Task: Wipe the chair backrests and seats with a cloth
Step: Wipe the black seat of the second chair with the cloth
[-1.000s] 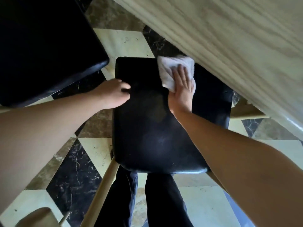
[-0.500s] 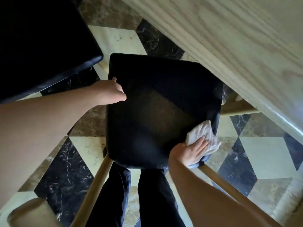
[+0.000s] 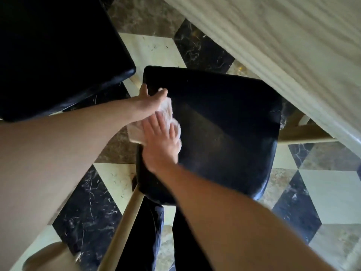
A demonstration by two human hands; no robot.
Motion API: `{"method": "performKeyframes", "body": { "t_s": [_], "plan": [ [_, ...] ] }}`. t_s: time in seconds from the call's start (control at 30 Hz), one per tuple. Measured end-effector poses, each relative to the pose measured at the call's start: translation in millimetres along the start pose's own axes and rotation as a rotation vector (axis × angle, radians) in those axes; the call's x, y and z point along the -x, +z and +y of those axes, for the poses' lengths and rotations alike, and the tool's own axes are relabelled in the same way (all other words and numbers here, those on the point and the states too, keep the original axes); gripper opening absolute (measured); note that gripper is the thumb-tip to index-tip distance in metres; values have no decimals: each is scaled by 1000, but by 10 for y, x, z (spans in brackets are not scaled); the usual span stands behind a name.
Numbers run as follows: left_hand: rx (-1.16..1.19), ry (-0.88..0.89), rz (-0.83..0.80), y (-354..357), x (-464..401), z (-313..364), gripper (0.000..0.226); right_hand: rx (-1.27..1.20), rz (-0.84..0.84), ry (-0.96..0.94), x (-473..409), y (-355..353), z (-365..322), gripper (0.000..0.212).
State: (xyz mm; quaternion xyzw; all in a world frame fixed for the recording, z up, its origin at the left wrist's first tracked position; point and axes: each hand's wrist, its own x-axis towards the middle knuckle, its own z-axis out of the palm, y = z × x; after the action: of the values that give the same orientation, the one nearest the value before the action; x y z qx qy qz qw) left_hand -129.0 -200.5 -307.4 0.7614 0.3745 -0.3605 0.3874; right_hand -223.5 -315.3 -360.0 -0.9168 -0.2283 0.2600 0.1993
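Dark trouser legs [image 3: 150, 231] and a pale wooden chair rail [image 3: 125, 222] are seen nearest, below the seat. The black padded chair seat [image 3: 224, 133] is centred over the marble checker floor [image 3: 332, 192]. The white cloth [image 3: 136, 132] is pressed flat on the seat's left edge under the right hand [image 3: 160, 143], fingers straight and spread. The left hand [image 3: 150, 100] is laid on the seat's far-left corner, fingers extended, thumb over the edge, touching the cloth's top; nothing is gripped by it. A second black chair seat [image 3: 58, 55] is seen far left. The pale wood desk [image 3: 283, 45] overhangs far right.
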Motion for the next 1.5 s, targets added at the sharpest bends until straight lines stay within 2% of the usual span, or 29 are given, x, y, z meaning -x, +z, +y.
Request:
{"method": "performKeyframes", "body": {
  "t_s": [0.1, 0.13, 0.17, 0.2, 0.27, 0.4, 0.47, 0.57, 0.67, 0.73, 0.8, 0.87, 0.93, 0.97, 1.0, 1.03, 1.07, 1.1, 1.17, 1.23, 1.3, 1.37, 1.4, 1.5],
  "plan": [
    [43, 34, 63, -1, -21, -62, 72, 236, -171, -383, -267, -479, 728, 87],
    [35, 51, 57, -1, -21, -81, 69, 253, -170, -446, -321, -630, 954, 86],
    [6, 56, 8, 0, -30, -115, 76, 240, -129, -451, -359, -751, 1155, 83],
    [-43, 54, -54, 0, -27, -132, 87, 221, -68, -389, -380, -865, 1340, 81],
    [-162, 41, -132, -35, 3, -155, 105, 178, 65, -119, -355, -1028, 1622, 81],
    [-325, 82, -225, -108, 53, -139, 108, 36, 366, 439, 136, -1032, 1891, 84],
    [-336, 88, -227, -124, 55, -132, 102, -10, 492, 648, 463, -837, 1753, 84],
    [-358, 86, -229, -101, 76, -126, 92, -153, 631, 955, 801, -455, 1200, 79],
    [-376, 80, -211, -77, 115, -121, 87, -289, 559, 1061, 934, -65, 470, 81],
    [-392, 89, -202, -60, 121, -114, 86, -234, 430, 928, 1008, 182, 58, 84],
    [-407, 86, -190, -66, 104, -126, 85, -108, 217, 590, 1050, 326, -72, 84],
    [-414, 88, -199, -63, 84, -126, 85, 39, 47, 99, 952, 199, 324, 83],
    [-416, 102, -218, -52, 67, -143, 86, 248, -120, -419, 682, -231, 1007, 86],
    [-419, 108, -219, -40, 66, -157, 86, 328, -205, -606, 505, -486, 1368, 87],
    [-422, 113, -214, -39, 61, -168, 86, 380, -257, -707, 315, -743, 1689, 85],
    [-425, 114, -211, -37, 57, -176, 87, 393, -245, -714, 167, -984, 1955, 81],
    [-433, 114, -209, -40, 51, -181, 87, 376, -170, -629, 71, -1170, 2164, 78],
    [-441, 111, -208, -43, 51, -187, 88, 342, -65, -461, 52, -1296, 2316, 77],
    [-448, 103, -203, -35, 53, -188, 88, 238, 140, -6, 182, -1357, 2379, 78],
    [-453, 99, -197, -20, 69, -155, 88, 121, 286, 449, 397, -1153, 2117, 80],
    [-484, 116, -173, -5, 103, -128, 86, 16, 327, 744, 645, -840, 1640, 83],
    [-581, 143, -144, -37, 223, -105, 90, -84, 252, 883, 899, -588, 1078, 85],
    [-665, 180, -147, -45, 306, -106, 96, -130, 170, 887, 1026, -473, 835, 84],
    [-908, 435, -221, -102, 645, -122, 119, -349, -108, 815, 1236, -426, 315, 75]
  ]
}}
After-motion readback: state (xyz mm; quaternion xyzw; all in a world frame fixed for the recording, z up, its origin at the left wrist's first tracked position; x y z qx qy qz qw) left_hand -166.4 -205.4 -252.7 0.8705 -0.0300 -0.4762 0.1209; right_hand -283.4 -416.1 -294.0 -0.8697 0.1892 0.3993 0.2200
